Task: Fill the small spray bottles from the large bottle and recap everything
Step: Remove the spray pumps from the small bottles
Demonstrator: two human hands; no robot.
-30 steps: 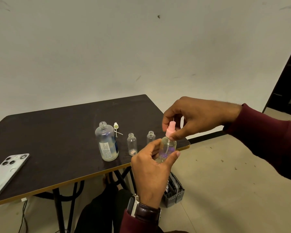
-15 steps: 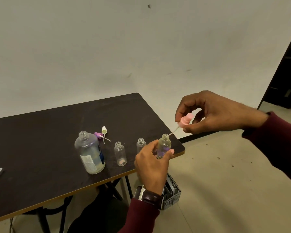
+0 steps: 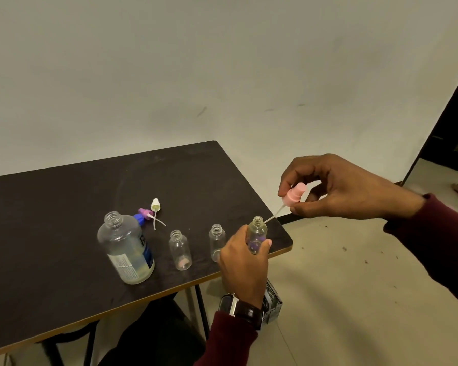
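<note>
My left hand (image 3: 245, 268) grips a small clear spray bottle (image 3: 257, 233) near the table's right corner, its neck uncapped. Up and to the right of it, my right hand (image 3: 336, 188) pinches a pink spray cap (image 3: 293, 194) whose thin white dip tube slants down toward the bottle's mouth, its tip just outside. Two more small clear bottles (image 3: 180, 250) (image 3: 217, 239) stand uncapped on the table. The large clear bottle (image 3: 124, 252), uncapped and holding a little liquid, stands left of them. Behind it lie a white spray cap (image 3: 155, 205), a purple spray cap (image 3: 144, 213) and a blue cap (image 3: 138, 217).
The dark table (image 3: 50, 220) has a wooden front edge and ends right beside the held bottle. Below that corner a grey mesh basket (image 3: 273, 302) sits on the tiled floor. A plain wall stands behind, with a dark doorway (image 3: 452, 114) at the far right.
My right hand has pulled the pink spray cap off the small bottle and lifted it up and to the right, drawing the dip tube out. My view has shifted right, so the phone has left the frame.
</note>
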